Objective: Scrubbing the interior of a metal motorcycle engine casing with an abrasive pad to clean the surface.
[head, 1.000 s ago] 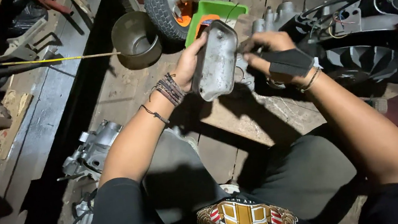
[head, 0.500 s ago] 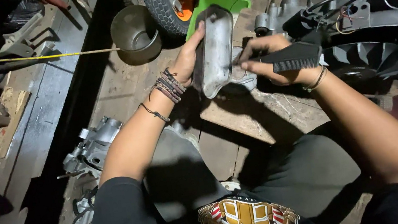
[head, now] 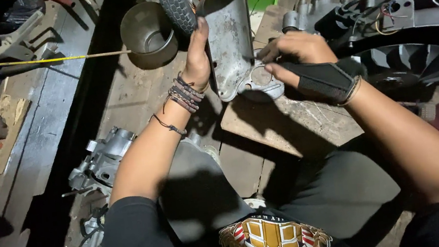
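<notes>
The left hand grips a grey metal cover by its left edge, thumb and fingers closed round it, and holds it nearly upright in the upper centre of the frame, clear of the floor. The right hand, wearing a black wrist wrap, rests its fingertips at the cover's lower right edge, where a thin gasket-like piece with round holes sits against the cover. Whether the right fingers pinch that piece or only press on it cannot be told.

Judged from this, the cover is already off its machine and under work at its mating edge; the thin piece is not yet free of it, and nothing shows the cover refitted.

The cover is an elongated dish with rounded corners, dull grey, stained and speckled inside, with a raised rim.

Around it: a wooden board lies below the hands, an engine housing with a finned fan at upper right, a metal pot at upper left, a small tyre at top centre, and another engine casting at lower left.
</notes>
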